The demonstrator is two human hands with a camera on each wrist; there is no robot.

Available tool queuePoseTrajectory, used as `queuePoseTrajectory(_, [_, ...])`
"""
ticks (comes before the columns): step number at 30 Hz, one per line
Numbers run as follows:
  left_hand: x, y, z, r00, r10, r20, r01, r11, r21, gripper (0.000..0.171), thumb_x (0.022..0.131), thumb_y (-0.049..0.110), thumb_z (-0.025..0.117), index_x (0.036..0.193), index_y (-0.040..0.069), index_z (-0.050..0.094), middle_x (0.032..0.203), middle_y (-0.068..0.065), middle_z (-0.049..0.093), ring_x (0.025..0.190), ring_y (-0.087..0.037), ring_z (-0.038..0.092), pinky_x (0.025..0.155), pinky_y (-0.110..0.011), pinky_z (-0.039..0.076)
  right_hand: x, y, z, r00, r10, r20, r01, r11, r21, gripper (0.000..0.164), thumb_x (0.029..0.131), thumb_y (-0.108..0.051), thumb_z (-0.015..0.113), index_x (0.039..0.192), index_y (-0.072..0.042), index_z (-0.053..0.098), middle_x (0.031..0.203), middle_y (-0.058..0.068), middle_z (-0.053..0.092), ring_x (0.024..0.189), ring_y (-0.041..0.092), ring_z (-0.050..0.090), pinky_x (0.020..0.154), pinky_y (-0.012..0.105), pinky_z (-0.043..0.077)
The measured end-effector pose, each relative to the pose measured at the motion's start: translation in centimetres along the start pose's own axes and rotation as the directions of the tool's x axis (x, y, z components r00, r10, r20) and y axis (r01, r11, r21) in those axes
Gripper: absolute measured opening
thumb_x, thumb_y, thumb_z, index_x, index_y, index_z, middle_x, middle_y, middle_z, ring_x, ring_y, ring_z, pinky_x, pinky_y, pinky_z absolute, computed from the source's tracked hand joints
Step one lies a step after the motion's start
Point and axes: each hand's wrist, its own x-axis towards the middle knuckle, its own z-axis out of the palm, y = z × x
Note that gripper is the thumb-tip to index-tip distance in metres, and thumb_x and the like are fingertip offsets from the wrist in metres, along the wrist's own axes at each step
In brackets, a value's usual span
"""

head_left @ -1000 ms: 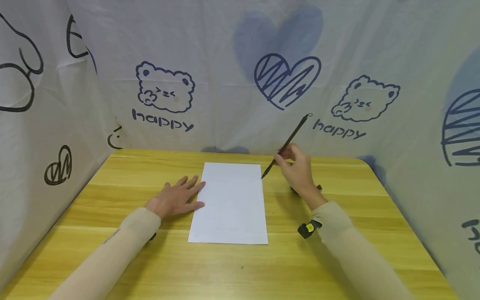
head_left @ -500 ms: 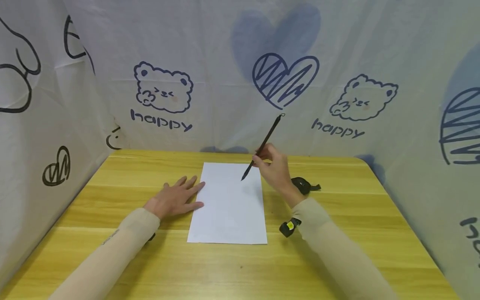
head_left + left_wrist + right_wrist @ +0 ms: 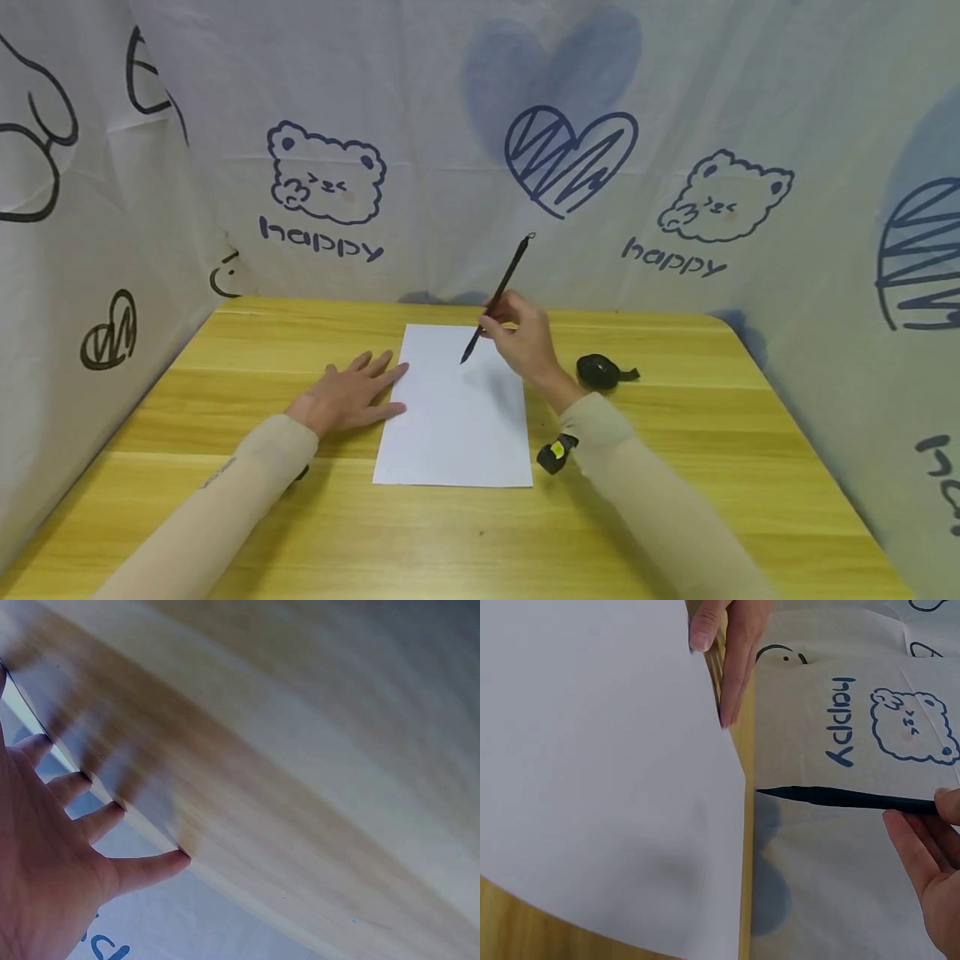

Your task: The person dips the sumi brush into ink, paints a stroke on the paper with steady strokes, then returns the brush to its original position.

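A blank white sheet of paper (image 3: 450,442) lies upright in front of me on the wooden table. My left hand (image 3: 347,400) rests flat with fingers spread, thumb and index fingertips on the paper's left edge. In my right hand (image 3: 527,343) a dark calligraphy brush (image 3: 510,272) with a small loop at its top end is pinched between thumb and fingers. It slants, its pointed tip down over the upper middle of the sheet. The right wrist view shows the brush's tapered black tip (image 3: 795,794) held clear of the paper, which casts a soft shadow.
A black rounded object with a short tab (image 3: 598,372) lies on the table (image 3: 675,400) right of the paper. Behind the table's far edge hangs a white cloth (image 3: 450,167) printed with bears and hearts. Black wrist gear (image 3: 555,454) sits under my right sleeve.
My right hand has carried the brush leftward, from the paper's right edge to over its upper middle. This uncovers the black rounded object. The left hand has stayed in place.
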Motion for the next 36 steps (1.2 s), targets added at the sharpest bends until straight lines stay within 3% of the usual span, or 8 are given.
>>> queuePoseTrajectory(8, [0.1, 0.0, 0.0, 1.000, -0.005, 0.011, 0.005, 1.000, 0.001, 0.080, 0.101, 0.071, 0.040, 0.165, 0.024, 0.028, 0.171, -0.017, 0.026, 0.154, -0.049, 0.030, 0.107, -0.085, 0.030, 0.0, 0.1, 1.6, 0.999, -0.010, 0.039, 0.010, 1.000, -0.010, 0.013, 0.092, 0.009, 0.071, 0.104, 0.007, 0.067, 0.096, 0.025, 0.072, 0.090, 0.037, 0.074, 0.076, 0.030, 0.065])
queuePoseTrajectory(20, [0.4, 0.1, 0.0, 1.000, -0.025, 0.017, 0.025, 1.000, 0.007, 0.079, 0.101, 0.072, 0.038, 0.165, 0.026, 0.029, 0.171, -0.015, 0.026, 0.154, -0.049, 0.030, 0.107, -0.084, 0.030, -0.2, 0.5, 3.8, 0.996, 0.005, 0.088, -0.004, 1.000, -0.015, 0.015, 0.090, 0.009, 0.072, 0.103, 0.009, 0.066, 0.094, 0.028, 0.073, 0.089, 0.039, 0.075, 0.073, 0.028, 0.064])
queuePoseTrajectory(36, [0.4, 0.1, -0.1, 1.000, -0.021, 0.022, 0.021, 1.000, 0.008, 0.078, 0.102, 0.070, 0.039, 0.165, 0.026, 0.029, 0.172, -0.015, 0.025, 0.154, -0.048, 0.030, 0.106, -0.084, 0.032, -0.7, 0.8, 4.6, 0.990, 0.018, 0.142, -0.012, 0.999, -0.046, 0.014, 0.093, 0.006, 0.070, 0.106, 0.008, 0.065, 0.097, 0.024, 0.074, 0.091, 0.035, 0.076, 0.075, 0.024, 0.063])
